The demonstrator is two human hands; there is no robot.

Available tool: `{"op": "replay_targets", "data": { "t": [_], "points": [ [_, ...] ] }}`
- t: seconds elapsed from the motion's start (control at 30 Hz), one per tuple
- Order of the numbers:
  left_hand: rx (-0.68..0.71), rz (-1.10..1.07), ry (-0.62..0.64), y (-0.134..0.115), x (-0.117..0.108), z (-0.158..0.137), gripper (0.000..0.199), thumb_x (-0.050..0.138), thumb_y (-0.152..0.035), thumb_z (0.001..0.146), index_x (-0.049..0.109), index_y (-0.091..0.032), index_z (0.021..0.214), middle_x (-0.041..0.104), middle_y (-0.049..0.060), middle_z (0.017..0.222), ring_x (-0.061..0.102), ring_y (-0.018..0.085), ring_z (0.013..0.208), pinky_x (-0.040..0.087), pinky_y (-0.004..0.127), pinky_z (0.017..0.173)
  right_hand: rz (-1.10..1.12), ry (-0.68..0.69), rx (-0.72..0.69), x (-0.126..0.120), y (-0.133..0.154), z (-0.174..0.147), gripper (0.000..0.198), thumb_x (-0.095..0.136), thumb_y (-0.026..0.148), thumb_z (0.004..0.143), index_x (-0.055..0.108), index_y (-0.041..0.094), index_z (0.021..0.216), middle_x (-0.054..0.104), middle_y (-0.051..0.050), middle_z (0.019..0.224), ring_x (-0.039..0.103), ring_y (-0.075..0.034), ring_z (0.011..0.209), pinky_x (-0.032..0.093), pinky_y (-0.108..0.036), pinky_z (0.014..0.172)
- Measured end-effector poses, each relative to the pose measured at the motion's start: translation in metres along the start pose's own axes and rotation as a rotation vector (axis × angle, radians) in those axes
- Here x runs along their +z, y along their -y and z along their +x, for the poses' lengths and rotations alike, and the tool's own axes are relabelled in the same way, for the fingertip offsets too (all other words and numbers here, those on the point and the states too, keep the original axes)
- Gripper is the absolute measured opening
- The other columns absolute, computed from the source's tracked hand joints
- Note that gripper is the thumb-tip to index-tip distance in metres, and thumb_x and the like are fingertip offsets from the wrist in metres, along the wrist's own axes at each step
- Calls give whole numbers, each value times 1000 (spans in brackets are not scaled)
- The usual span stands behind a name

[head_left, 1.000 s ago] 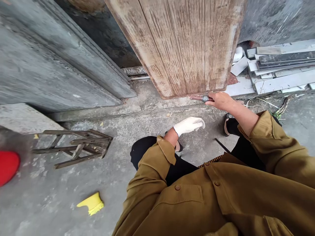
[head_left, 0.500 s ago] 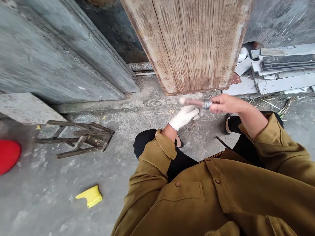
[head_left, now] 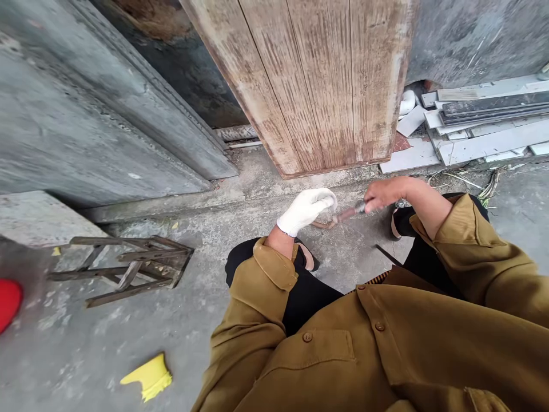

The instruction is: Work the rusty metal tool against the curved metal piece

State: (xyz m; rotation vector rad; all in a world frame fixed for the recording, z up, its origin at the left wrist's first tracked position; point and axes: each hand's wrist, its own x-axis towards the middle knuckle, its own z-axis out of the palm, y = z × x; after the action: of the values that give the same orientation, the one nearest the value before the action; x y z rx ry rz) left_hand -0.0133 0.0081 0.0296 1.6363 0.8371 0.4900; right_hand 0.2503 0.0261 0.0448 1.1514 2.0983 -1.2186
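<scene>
My right hand [head_left: 384, 193], bare, is closed round one end of a reddish-brown rod-like tool [head_left: 346, 214] with a silvery band beside my fingers. The tool points left and slightly down; its kind is unclear and its far end is blurred. My left hand [head_left: 302, 210] wears a white glove and is just left of the tool. Its fingers curl inward with the thumb against them, and their tips are smeared; whatever they hold is hidden. A brown curved strip [head_left: 322, 225] shows below the gloved fingers. A weathered plank panel [head_left: 317, 91] leans upright beyond both hands.
At left, a wooden stool [head_left: 132, 266] lies on its side on the concrete floor. Near it are a red round object [head_left: 8, 303] and a yellow piece [head_left: 149, 377]. White boards [head_left: 493, 140] are stacked at right. A dark thin stick [head_left: 388, 255] lies between my legs.
My right hand has moved down with the tool, whose far end has tilted downward. My gloved left hand now sits apart from the shaft. The view has shifted slightly.
</scene>
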Motion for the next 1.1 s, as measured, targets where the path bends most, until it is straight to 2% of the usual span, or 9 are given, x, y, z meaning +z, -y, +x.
{"op": "replay_targets", "data": {
  "t": [0.1,0.2,0.33,0.5,0.67,0.83,0.93,1.03,1.1],
  "points": [
    [22,10,34,6,0,6,25,56,-35,86,68,-13,83,67,5,81,56,13,70,45,24,67,62,314,-217,11,17,-3,38,64,54,85,62,16,77,55,3,62,47,-10,57,33,-25,58],
    [31,40,6,14,4,14,27,56,-37,86,67,-13,82,67,5,83,58,14,74,46,24,71,184,285,-382,11,25,-15,42,66,58,83,61,16,78,54,4,62,46,-8,56,33,-23,56],
    [-66,73,-20,24,11,20,28,56,-38,86,66,-12,83,65,3,79,54,12,65,44,23,63,495,-291,-477,-5,12,-39,51,54,67,89,60,16,89,56,1,68,46,-8,57,34,-23,55],
    [-121,5,241,23,24,16,33,59,-43,87,70,-12,86,61,3,70,48,10,55,39,21,53,451,-814,1,-17,-16,-34,49,42,60,98,62,16,92,59,-5,71,48,-13,61,36,-27,58],
    [-117,-123,237,9,17,8,34,64,-46,84,69,-11,83,63,4,73,49,9,57,40,21,54,11,-609,230,-15,-25,-15,36,54,47,95,65,14,86,63,-9,78,53,-16,70,33,-28,63],
    [-38,-120,43,9,-1,7,32,65,-44,83,66,-12,83,66,6,81,58,13,69,47,24,64,122,120,-64,6,-10,-3,40,59,54,90,61,15,81,57,0,65,48,-10,56,34,-25,57],
    [-21,-52,47,15,-2,10,31,61,-42,85,66,-12,83,67,6,83,59,15,74,49,26,70,183,343,-219,17,8,4,49,66,63,81,58,15,76,51,5,59,44,-7,51,34,-23,53],
    [33,49,-24,23,2,15,30,58,-41,85,67,-12,84,67,6,86,59,16,78,48,27,76,336,269,-416,13,16,-5,53,67,67,79,58,15,79,52,5,62,44,-6,51,35,-22,52],
    [22,113,-48,28,7,18,31,55,-41,88,67,-13,84,65,5,82,57,15,74,46,26,72,501,-38,-536,3,10,-16,53,63,68,83,57,15,80,54,3,66,45,-6,53,36,-22,52]
  ]
}}
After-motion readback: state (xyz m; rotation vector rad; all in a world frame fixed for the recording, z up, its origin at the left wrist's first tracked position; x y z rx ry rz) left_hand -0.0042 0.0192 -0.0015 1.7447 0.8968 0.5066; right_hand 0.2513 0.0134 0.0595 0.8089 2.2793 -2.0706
